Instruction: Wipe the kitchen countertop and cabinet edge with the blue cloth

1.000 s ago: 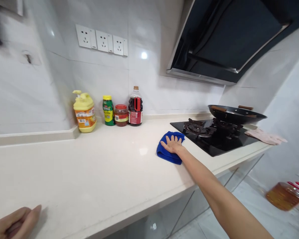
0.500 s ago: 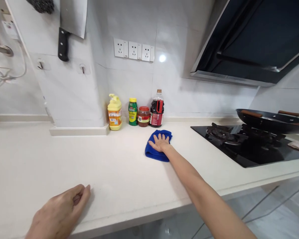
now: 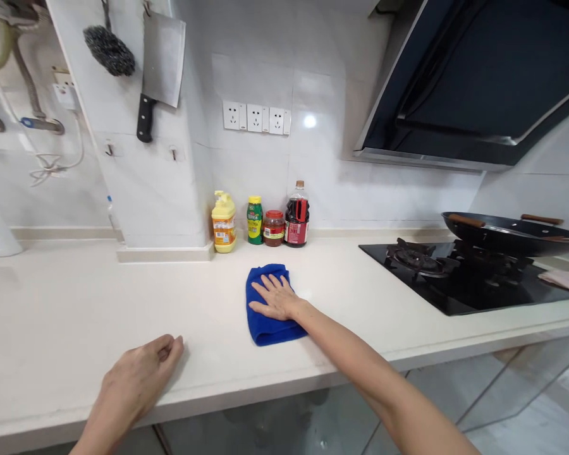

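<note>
A folded blue cloth lies on the white countertop. My right hand presses flat on top of it, fingers spread and palm down. Part of the cloth is hidden under the palm and wrist. To the left, close to the front edge, my left hand rests on the counter with its fingers curled in. Nothing shows in that hand, and it is apart from the cloth.
Along the back wall stand a yellow pump bottle, a green bottle, a red-lidded jar and a dark sauce bottle. A gas hob with a wok is at right. A cleaver hangs at left.
My right hand has slid the cloth toward me and to the left along the counter. The left hand stays curled near the front edge. The camera view has shifted, showing more at left.
</note>
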`<action>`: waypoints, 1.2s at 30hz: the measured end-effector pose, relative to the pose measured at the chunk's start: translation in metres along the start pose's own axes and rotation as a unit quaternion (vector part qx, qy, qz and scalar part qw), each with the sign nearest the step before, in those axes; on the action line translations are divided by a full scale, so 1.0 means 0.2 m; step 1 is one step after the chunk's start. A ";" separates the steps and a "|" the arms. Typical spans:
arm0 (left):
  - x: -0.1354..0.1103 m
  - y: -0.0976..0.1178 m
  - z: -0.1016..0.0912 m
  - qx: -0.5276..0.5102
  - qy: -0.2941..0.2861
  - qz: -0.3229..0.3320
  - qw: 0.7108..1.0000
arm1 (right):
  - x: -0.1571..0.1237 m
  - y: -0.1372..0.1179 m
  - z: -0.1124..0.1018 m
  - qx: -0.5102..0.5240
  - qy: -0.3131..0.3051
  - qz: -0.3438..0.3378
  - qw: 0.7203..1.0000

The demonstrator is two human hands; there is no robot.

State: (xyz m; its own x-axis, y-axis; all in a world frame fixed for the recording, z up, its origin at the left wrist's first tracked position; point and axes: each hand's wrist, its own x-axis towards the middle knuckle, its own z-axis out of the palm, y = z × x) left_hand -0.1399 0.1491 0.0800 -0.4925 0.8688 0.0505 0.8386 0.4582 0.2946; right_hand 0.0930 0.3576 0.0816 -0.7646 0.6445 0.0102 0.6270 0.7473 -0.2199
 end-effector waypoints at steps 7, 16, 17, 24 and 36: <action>-0.07 0.01 -0.03 -0.052 0.038 0.015 0.998 | -0.29 -0.12 0.01 0.016 -0.019 -0.077 0.997; -0.06 0.02 -0.04 -0.006 0.038 -0.002 0.999 | -0.75 0.04 -0.03 0.063 -0.028 -0.083 0.994; -0.06 0.03 -0.04 -0.003 0.038 -0.003 0.999 | -0.79 0.07 -0.04 0.066 -0.027 -0.075 0.995; -0.09 0.02 -0.02 0.006 0.039 -0.003 0.999 | -0.97 0.37 -0.09 0.056 -0.016 0.006 0.998; -0.04 0.00 0.03 0.028 -0.014 -0.018 0.999 | -0.57 0.73 -0.03 -0.059 0.037 0.241 0.968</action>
State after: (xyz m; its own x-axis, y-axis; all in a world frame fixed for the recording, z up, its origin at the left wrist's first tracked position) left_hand -0.1347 0.1434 0.0749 -0.5174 0.8556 0.0141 0.8320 0.4991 0.2422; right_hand 0.2716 0.3946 0.0547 -0.3686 0.9296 0.0048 0.9244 0.3670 -0.1041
